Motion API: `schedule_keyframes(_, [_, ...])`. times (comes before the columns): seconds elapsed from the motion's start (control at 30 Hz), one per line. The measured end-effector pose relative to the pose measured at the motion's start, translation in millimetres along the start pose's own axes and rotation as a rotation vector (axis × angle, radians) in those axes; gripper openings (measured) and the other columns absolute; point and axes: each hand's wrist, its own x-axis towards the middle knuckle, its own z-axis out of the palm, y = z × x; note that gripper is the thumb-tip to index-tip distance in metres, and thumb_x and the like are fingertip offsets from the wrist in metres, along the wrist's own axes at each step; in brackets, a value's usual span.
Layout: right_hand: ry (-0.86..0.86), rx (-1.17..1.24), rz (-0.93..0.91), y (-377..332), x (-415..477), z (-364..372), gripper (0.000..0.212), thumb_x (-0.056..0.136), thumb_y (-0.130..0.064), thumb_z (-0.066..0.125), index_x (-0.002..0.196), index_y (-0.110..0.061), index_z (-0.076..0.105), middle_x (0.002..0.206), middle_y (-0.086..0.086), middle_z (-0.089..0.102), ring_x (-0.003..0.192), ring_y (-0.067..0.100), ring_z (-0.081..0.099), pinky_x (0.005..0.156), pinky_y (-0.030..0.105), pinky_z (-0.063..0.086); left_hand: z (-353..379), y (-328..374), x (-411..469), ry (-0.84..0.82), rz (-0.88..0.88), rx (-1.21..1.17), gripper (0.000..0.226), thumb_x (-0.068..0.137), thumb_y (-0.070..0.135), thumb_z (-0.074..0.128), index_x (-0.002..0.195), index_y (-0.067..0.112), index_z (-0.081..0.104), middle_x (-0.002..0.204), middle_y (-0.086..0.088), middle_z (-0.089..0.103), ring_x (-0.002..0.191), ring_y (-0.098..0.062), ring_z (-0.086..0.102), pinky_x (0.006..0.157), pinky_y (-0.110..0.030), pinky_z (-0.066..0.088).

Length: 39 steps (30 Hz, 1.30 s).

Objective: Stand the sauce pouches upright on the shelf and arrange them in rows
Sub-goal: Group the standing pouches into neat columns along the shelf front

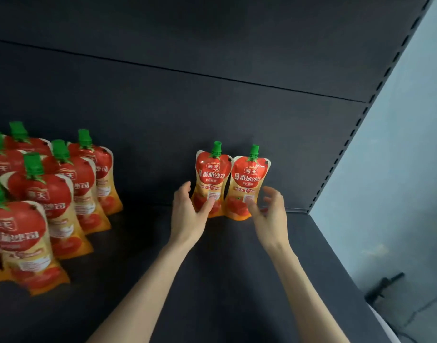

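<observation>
Two red and orange sauce pouches with green caps stand upright side by side against the back wall of the dark shelf (225,268). My left hand (187,214) is at the lower left of the left pouch (213,174). Its thumb lies across the pouch's front, and its fingers curve loosely just off the pouch's left edge. My right hand (272,214) hovers at the lower right of the right pouch (247,179). Its fingers are spread and blurred, in front of the pouch's bottom corner, and grip nothing.
Several more pouches (51,194) stand upright in rows at the left of the shelf, running from the back to the front edge. A slotted upright (348,144) ends the shelf at the right. Beyond it are a pale wall and a dark object (383,288) lower down.
</observation>
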Motion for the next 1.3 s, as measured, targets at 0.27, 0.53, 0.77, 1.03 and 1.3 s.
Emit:
schedule_keyframes(0.27, [-0.139,0.188,0.093,21.2,39.6,10.3,0.036,0.086,-0.026,0.065,0.116,-0.013,0.049,0.108,-0.005,0.06,0.098,0.013,0.06,0.078,0.024,0.048,16.2,-14.3,28.6,-0.003,-0.04,0.11,0.047,0.08,0.045,0.064,0.115,0.015,0.053,0.111,-0.003,0.052,0.11,-0.022,0.051,0.093,-0.045,0.047])
schedule_keyframes(0.53, [-0.244,0.358,0.057,14.6,22.8,4.8,0.011,0.089,-0.022,0.061,0.097,-0.014,0.057,0.093,0.002,0.069,0.087,0.019,0.068,0.069,0.027,0.054,-9.9,8.7,-4.5,-0.082,0.001,-0.122,0.023,0.085,0.037,0.059,0.099,0.021,0.05,0.097,0.014,0.064,0.085,0.002,0.064,0.066,-0.013,0.052])
schedule_keyframes(0.77, [-0.273,0.471,0.033,-34.3,-54.4,0.2,0.011,0.092,-0.023,0.056,0.094,-0.012,0.057,0.095,0.003,0.07,0.088,0.021,0.068,0.072,0.037,0.058,-76.3,28.4,-72.8,0.005,0.058,-0.19,0.032,0.079,0.046,0.055,0.103,0.025,0.049,0.099,0.015,0.064,0.089,0.003,0.064,0.067,-0.018,0.054])
schedule_keyframes(1.03, [-0.163,0.565,0.06,-85.9,-181.8,42.2,0.023,0.083,-0.03,0.058,0.091,-0.009,0.059,0.087,0.004,0.07,0.079,0.017,0.07,0.062,0.024,0.055,-181.0,-0.7,-153.4,0.029,0.057,-0.254,0.029,0.074,0.042,0.058,0.097,0.025,0.052,0.092,0.012,0.067,0.084,0.003,0.065,0.063,-0.015,0.053])
schedule_keyframes(1.3, [-0.116,0.568,0.089,-140.4,-288.4,114.7,0.013,0.087,-0.023,0.059,0.093,-0.011,0.059,0.087,0.004,0.071,0.08,0.018,0.07,0.064,0.028,0.058,-302.7,-42.7,-199.0,0.006,0.015,-0.254,0.025,0.075,0.041,0.058,0.097,0.028,0.053,0.095,0.009,0.067,0.086,0.002,0.066,0.063,-0.014,0.053])
